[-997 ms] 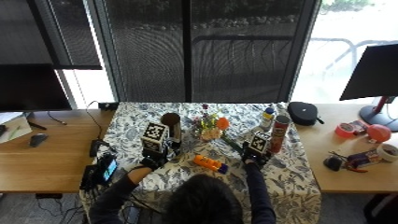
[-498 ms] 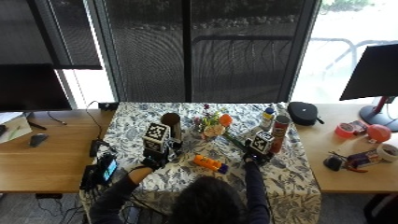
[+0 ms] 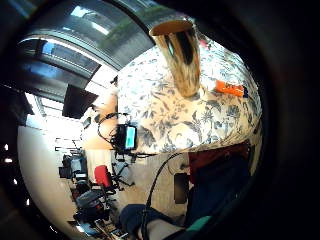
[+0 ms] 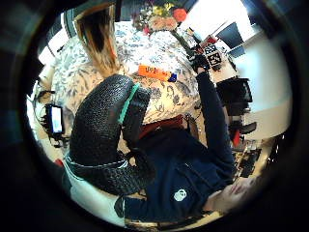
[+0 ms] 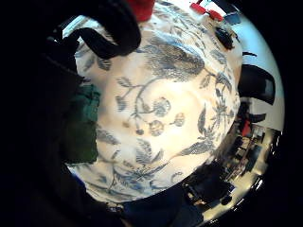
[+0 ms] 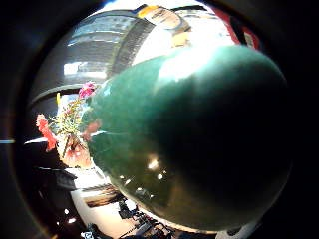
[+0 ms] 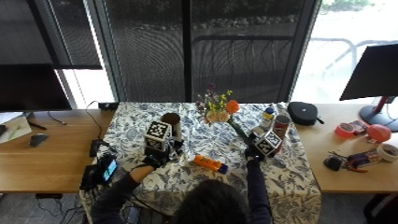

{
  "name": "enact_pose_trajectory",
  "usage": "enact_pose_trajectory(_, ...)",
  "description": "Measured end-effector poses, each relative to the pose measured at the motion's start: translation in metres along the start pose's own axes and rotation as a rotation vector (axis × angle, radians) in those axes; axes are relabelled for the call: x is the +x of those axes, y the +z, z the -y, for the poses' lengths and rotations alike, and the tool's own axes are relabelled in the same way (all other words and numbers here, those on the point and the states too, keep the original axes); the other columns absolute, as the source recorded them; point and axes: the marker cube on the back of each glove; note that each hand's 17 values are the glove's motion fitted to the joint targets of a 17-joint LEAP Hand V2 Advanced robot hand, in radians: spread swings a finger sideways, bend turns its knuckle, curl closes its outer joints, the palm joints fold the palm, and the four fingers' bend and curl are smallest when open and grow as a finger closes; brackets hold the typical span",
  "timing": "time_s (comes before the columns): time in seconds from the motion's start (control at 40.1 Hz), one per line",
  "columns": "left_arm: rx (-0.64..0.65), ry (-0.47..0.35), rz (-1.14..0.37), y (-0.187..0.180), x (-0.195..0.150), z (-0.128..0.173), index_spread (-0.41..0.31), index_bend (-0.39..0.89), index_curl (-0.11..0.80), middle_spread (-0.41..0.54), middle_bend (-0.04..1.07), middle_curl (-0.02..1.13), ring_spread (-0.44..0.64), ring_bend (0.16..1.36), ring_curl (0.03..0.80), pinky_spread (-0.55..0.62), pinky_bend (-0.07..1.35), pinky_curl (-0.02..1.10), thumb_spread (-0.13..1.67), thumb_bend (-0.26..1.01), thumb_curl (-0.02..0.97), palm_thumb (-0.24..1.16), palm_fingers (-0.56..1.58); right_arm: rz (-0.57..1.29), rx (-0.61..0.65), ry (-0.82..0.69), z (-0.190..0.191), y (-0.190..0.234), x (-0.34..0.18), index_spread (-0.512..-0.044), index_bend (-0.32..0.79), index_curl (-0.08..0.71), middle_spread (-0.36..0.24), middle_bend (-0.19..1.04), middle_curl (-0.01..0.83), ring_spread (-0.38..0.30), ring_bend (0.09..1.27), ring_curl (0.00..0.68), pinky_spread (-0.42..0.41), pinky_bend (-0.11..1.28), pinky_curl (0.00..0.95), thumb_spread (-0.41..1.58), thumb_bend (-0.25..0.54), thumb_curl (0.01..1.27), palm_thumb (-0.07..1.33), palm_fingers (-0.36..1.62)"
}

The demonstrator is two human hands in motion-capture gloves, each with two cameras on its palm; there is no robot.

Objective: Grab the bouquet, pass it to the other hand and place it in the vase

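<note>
The bouquet (image 7: pixel 219 108), small mixed flowers with an orange bloom on a long green wrapped stem, stands tilted above the patterned tablecloth (image 7: pixel 205 140). My right hand (image 7: pixel 252 152) grips the stem's lower end; the green wrap (image 6: pixel 189 139) fills the right thumb side view, with the flowers (image 6: pixel 70 132) beyond it. The vase (image 7: pixel 172 124), a dark brown cylinder, stands upright left of the bouquet and shows as vase (image 3: pixel 182 55) close to my left palm. My left hand (image 7: pixel 152 161) sits just in front of the vase, its fingers (image 4: pixel 106 130) loosely curled and holding nothing.
An orange tube (image 7: pixel 209 164) lies on the cloth between my hands. Two bottles (image 7: pixel 268 116) and a red can (image 7: pixel 281 126) stand just behind my right hand. A phone (image 7: pixel 105 169) sits at the table's left edge. A black case (image 7: pixel 303 112) lies at the back right.
My right hand has raised the bouquet, so the flower heads stand higher and farther back over the table. My left hand has stayed by the vase.
</note>
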Motion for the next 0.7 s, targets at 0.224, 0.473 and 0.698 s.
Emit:
enact_pose_trajectory(0.224,-0.044,0.002,-0.062,-0.011,0.009,0.011,-0.035,0.15,0.316,0.166,0.18,0.35,0.26,0.51,0.293,0.34,0.32,0.35,1.17,-0.02,0.281,0.25,0.28,0.307,-0.092,-0.066,-0.019,-0.037,-0.032,-0.25,0.24,0.503,-0.24,0.52,0.597,-0.229,0.66,0.519,-0.182,0.27,0.422,1.21,0.008,0.42,1.11,1.18)
enact_pose_trajectory(0.473,-0.151,0.062,-0.273,-0.047,0.031,0.039,-0.035,0.15,0.316,0.166,0.18,0.35,0.27,0.51,0.293,0.34,0.32,0.35,1.17,-0.02,0.28,0.25,0.28,0.534,0.02,-0.23,-0.019,-0.07,-0.069,-0.25,0.22,0.539,-0.232,0.52,0.627,-0.228,0.66,0.533,-0.209,0.31,0.456,1.22,-0.006,0.4,1.13,1.18)
enact_pose_trajectory(0.698,-0.228,0.118,-0.597,-0.068,0.057,0.082,-0.015,0.13,0.31,0.183,0.17,0.35,0.27,0.53,0.299,0.33,0.35,0.36,1.17,-0.01,0.285,0.27,0.26,0.639,-0.233,-0.16,-0.039,-0.065,-0.086,-0.255,0.2,0.568,-0.228,0.51,0.644,-0.228,0.66,0.542,-0.216,0.32,0.474,1.22,-0.008,0.38,1.13,1.18)
